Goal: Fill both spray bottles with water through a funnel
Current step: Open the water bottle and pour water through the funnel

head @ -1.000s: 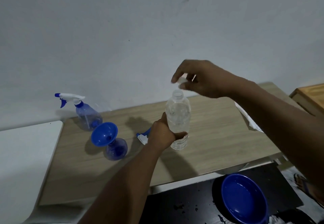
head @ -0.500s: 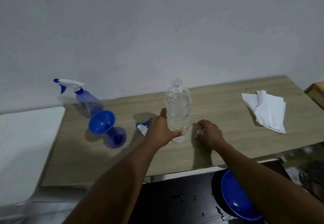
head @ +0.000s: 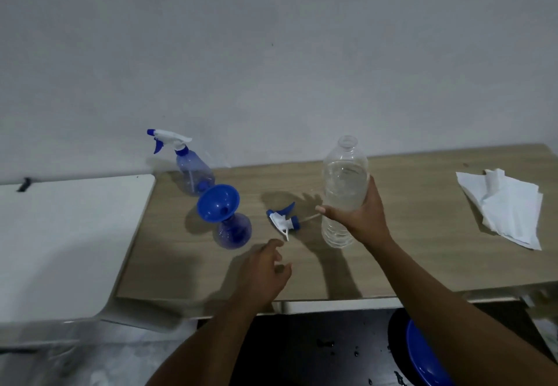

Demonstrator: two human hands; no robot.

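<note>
Right hand (head: 360, 219) grasps the clear, uncapped water bottle (head: 345, 180) in its fingers; left hand (head: 262, 271) hangs released.

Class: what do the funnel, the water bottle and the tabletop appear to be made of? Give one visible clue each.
Funnel: probably plastic, smooth opaque blue. Water bottle: thin clear plastic, see-through, ribbed near the base. Tabletop: wood or wood-look laminate, matte, with grain lines.

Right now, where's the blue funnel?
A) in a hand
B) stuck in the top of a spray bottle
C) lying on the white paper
B: the blue funnel sits in the open neck of the near spray bottle, while the right hand holds only the water bottle.
</note>
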